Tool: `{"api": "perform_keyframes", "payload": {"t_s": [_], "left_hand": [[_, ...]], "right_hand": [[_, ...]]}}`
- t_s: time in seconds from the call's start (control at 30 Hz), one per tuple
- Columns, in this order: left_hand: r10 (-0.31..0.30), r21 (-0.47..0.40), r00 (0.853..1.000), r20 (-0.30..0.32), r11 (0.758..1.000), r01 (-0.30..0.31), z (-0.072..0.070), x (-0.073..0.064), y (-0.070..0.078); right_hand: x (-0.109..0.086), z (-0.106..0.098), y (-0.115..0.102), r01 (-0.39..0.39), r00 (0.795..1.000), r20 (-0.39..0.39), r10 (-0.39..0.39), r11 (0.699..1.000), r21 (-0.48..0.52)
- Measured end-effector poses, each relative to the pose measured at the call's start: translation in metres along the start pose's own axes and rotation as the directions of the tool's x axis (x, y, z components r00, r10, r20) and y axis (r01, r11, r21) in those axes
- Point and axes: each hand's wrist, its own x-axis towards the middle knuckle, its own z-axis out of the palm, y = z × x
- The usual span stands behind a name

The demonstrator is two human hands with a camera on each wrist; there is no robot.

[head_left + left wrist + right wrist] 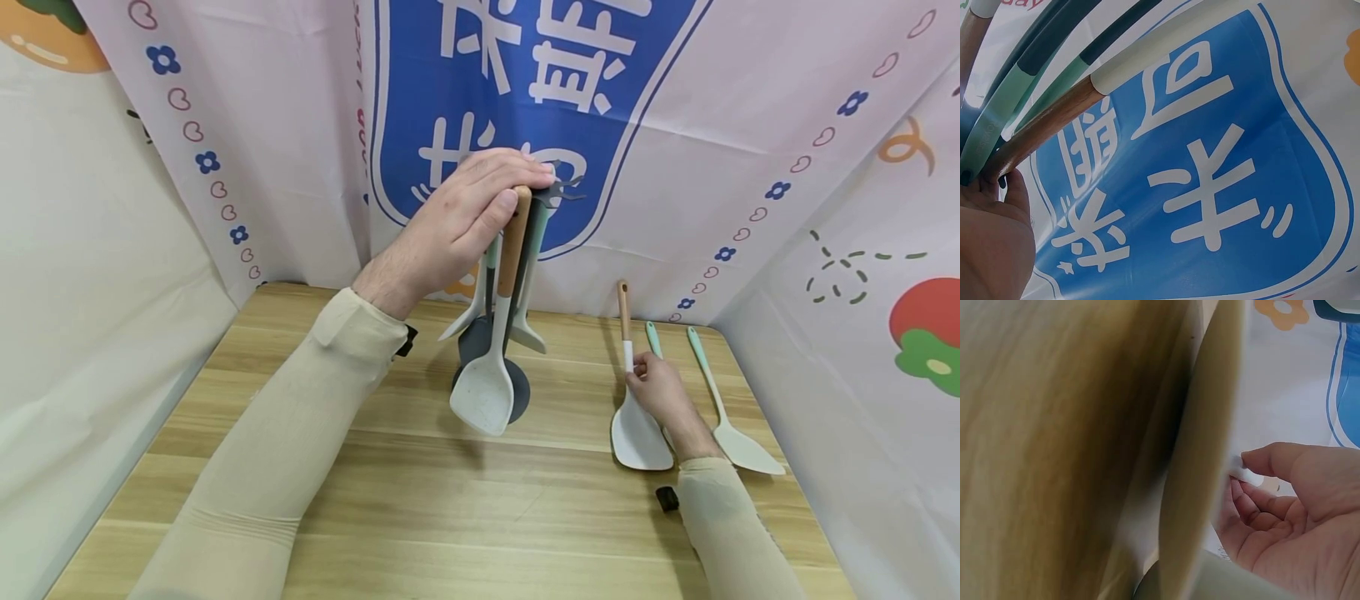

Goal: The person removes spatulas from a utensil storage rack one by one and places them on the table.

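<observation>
My left hand (pixel 480 196) rests palm down across the top of a dark utensil stand, whose hooks (pixel 570 187) stick out past the fingertips. From it hang several utensils, among them a white turner (pixel 483 396) with a wooden handle and dark grey ones (pixel 519 390) behind. The left wrist view shows the thumb side by the end of a wooden handle (pixel 1047 125). On the table at the right, my right hand (pixel 662 390) pinches the white neck of a wooden-handled turner (pixel 637 433). Its blade (pixel 1200 462) is blurred in the right wrist view.
A mint-handled utensil (pixel 654 337) lies partly hidden behind the right hand. Farther right is another mint-handled turner (pixel 742 450), near the right edge of the wooden table (pixel 450 517). A printed cloth (pixel 300 167) hangs behind the table, with pale walls on both sides.
</observation>
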Motion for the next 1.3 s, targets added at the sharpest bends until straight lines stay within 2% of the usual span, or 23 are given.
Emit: {"api": "perform_keyframes", "payload": {"t_s": [0.67,0.77,0.83,0.93,1.0,1.07,1.13,1.3], "left_hand": [[-0.010,0.005,1.000,0.004,1.000,0.010,0.000,0.000,0.000],[-0.013,0.004,1.000,0.003,1.000,0.013,0.000,0.000,0.000],[-0.017,0.005,1.000,0.004,1.000,0.017,0.000,0.000,0.000],[-0.018,0.007,1.000,0.006,1.000,0.018,0.000,0.000,0.000],[-0.016,0.006,1.000,0.004,1.000,0.015,0.000,0.000,0.000],[-0.016,0.006,1.000,0.004,1.000,0.016,0.000,0.000,0.000],[-0.018,0.005,1.000,0.003,1.000,0.018,0.000,0.000,0.000],[-0.019,0.005,1.000,0.003,1.000,0.019,0.001,0.000,0.000]], "right_hand": [[-0.006,0.001,0.000,-0.038,0.993,0.108,0.048,0.996,-0.085],[0.000,0.002,0.007,-0.040,0.992,0.119,0.049,0.996,-0.076],[0.011,0.009,0.026,-0.012,0.996,0.091,0.019,0.997,-0.077],[0.013,0.008,0.030,0.001,0.997,0.072,0.004,0.997,-0.076],[0.009,0.006,0.026,0.012,0.999,0.040,-0.009,0.998,-0.065],[-0.003,-0.003,0.005,-0.001,0.999,0.040,0.002,0.999,-0.046],[-0.009,-0.005,-0.005,0.007,1.000,0.016,-0.007,0.999,-0.033],[-0.016,-0.008,-0.025,0.022,0.999,-0.024,-0.022,1.000,-0.015]]}}
